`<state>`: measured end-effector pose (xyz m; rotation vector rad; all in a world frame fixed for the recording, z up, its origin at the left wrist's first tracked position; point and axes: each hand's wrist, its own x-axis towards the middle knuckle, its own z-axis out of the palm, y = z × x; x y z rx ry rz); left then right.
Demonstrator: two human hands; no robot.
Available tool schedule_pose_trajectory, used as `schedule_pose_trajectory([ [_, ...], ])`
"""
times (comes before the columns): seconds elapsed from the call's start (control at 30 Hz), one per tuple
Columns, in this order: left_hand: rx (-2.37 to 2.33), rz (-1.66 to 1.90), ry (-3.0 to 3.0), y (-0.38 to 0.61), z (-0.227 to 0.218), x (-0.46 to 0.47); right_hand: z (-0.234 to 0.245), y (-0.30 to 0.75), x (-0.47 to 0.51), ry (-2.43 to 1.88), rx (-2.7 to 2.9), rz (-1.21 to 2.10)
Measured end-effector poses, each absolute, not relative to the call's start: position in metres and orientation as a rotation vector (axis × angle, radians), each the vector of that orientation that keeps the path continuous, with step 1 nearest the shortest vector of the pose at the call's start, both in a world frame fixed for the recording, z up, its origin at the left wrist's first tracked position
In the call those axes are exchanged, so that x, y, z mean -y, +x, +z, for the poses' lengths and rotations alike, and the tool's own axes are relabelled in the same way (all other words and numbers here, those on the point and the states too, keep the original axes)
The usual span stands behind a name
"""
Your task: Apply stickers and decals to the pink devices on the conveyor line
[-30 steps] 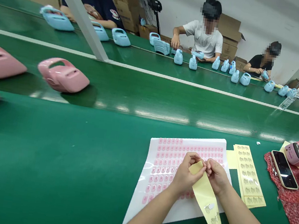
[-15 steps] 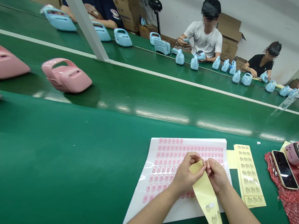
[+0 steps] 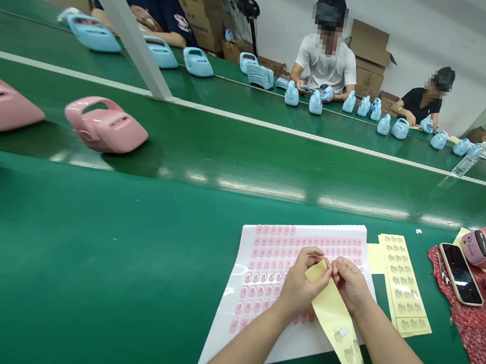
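Note:
My left hand (image 3: 305,280) is closed, thumb against fingers, on the top end of a pale yellow sticker strip (image 3: 335,312). The strip folds over at the fingertips and hangs down between my forearms, with a few printed stickers and a small white piece on its lower part. Beside it my right hand (image 3: 350,281) is pinched shut, its fingertips close against the left ones; what they hold is too small to make out. Beneath both hands lies a white sheet (image 3: 287,351) with rows of pink oval stickers (image 3: 259,277), partly covered by my hands and forearms.
Yellow sticker sheets (image 3: 406,289) lie right of the white sheet. Further right, a phone (image 3: 460,274) and pink devices (image 3: 484,247) rest by red bubble wrap (image 3: 474,341). Pink housings (image 3: 106,126) stand left on the belt. Across it, people sit among blue housings (image 3: 199,62).
My view has shifted slightly. Both hands stay together at the strip's top with little visible movement. Across the belt, the person in white has lowered a raised hand to the table.

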<state>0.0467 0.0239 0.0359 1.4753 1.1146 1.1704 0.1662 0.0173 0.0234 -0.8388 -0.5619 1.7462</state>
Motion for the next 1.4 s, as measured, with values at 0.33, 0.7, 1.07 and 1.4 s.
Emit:
schedule_pose_trajectory([
  [0.33, -1.074, 1.121, 1.380, 0.0468, 0.0353, -0.0265, 0.0248, 0.1647, -0.0174, -0.835, 0.560, 1.741],
  [0.7, -1.024, 1.064, 1.352, 0.0464, 0.0374, -0.0278, 0.0271, 0.1649, -0.0153, -0.825, 0.567, 1.757],
  [1.07, -0.974, 1.037, 1.361, 0.0462, 0.0373, -0.0271, 0.0262, 0.1649, -0.0165, -0.807, 0.545, 1.744],
  [1.4, -1.007, 1.080, 1.309, 0.0480, 0.0380, -0.0261, 0.0285, 0.1666, -0.0158, -0.767, 0.522, 1.779],
])
